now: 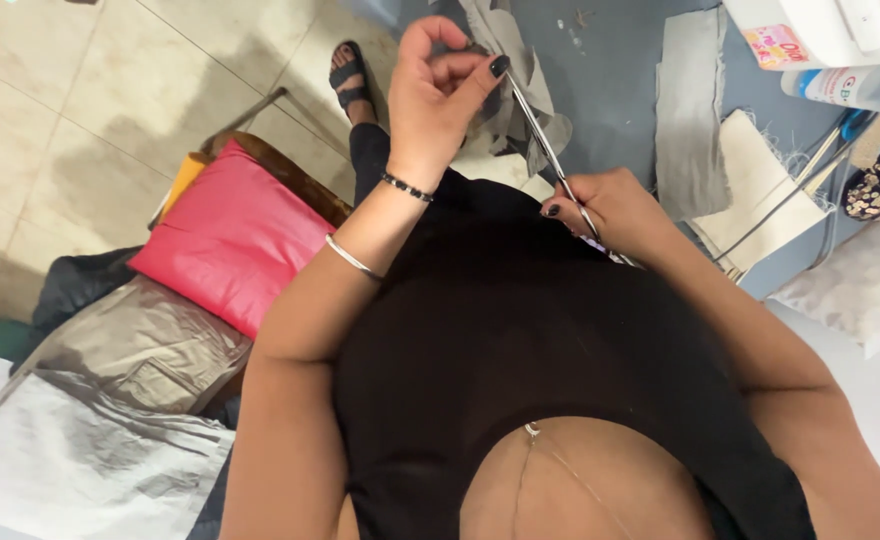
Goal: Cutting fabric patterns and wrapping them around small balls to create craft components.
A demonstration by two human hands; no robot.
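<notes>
Here, mid-handling: left hand [445, 85] pinches the upper end of a thin metal rod [545, 145], thumb and finger closed on it. Right hand [605, 210] grips lower down, fist closed. Possibly tweezers; hard to tell. Grey cloth [690, 110] lies beyond. Next move needs steady tension.

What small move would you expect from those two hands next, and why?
Probably the left hand draws farther from the right hand, to tighten the thin silvery strip. It runs between them, pinched at the top by the left fingertips, its lower end gripped in the right hand, over grey fabric pieces.
</notes>
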